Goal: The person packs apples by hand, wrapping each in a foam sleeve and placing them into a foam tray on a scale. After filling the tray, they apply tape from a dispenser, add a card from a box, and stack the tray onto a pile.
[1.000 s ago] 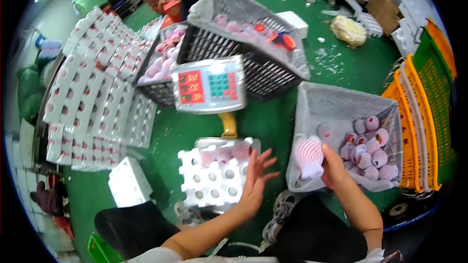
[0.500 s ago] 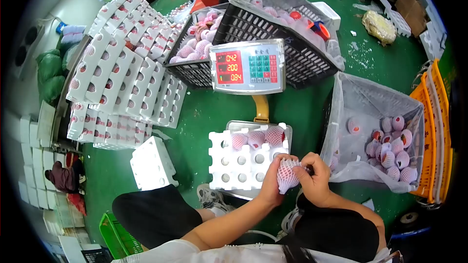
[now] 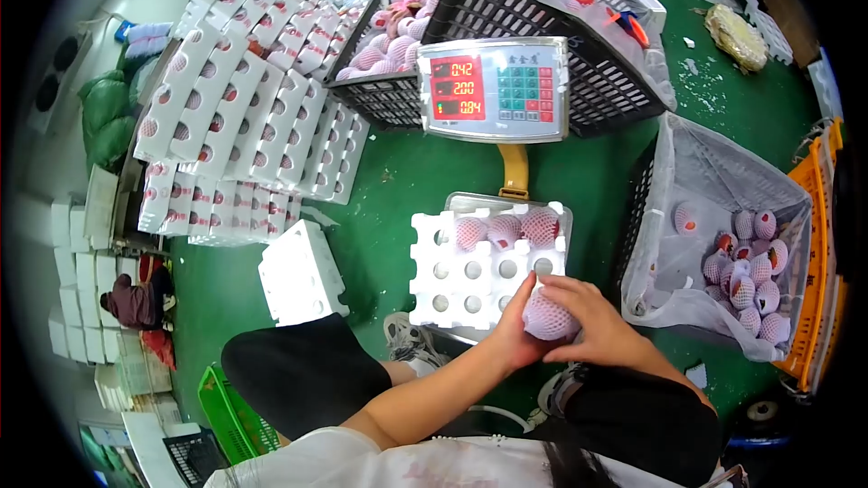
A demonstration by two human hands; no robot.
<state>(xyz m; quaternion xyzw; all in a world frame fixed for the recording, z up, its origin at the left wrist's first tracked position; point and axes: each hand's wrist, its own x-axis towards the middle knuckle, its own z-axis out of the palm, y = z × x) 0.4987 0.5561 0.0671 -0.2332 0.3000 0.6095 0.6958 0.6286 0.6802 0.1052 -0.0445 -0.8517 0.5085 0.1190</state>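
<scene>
A round fruit in a pink foam net sleeve [image 3: 549, 316] is held between my two hands, above the near right corner of the foam tray. My left hand [image 3: 513, 333] closes round its left side. From the right, my right hand [image 3: 604, 323] curves over the top with its fingers on the net. The white foam tray [image 3: 488, 282] has round hollows and lies on the scale platform [image 3: 470, 202]. Several sleeved fruits [image 3: 504, 230] sit in its far row; the nearer hollows hold none. The scale display [image 3: 493, 90] reads 0.42, 2.00 and 0.84.
A lined crate [image 3: 665, 280] with sleeved fruits stands right, beside an orange crate [image 3: 818, 253]. Black crates [image 3: 551, 45] of fruit stand behind the scale. Stacked filled foam trays [image 3: 240, 117] rise at left, near a loose foam block [image 3: 301, 273]. Another person [image 3: 136, 303] is far left.
The view has shifted, moving the scene rightward and slightly upward. My right fingers have gone from pinching at the sleeve's edge to lying over the fruit, and the sleeve now fits round it.
</scene>
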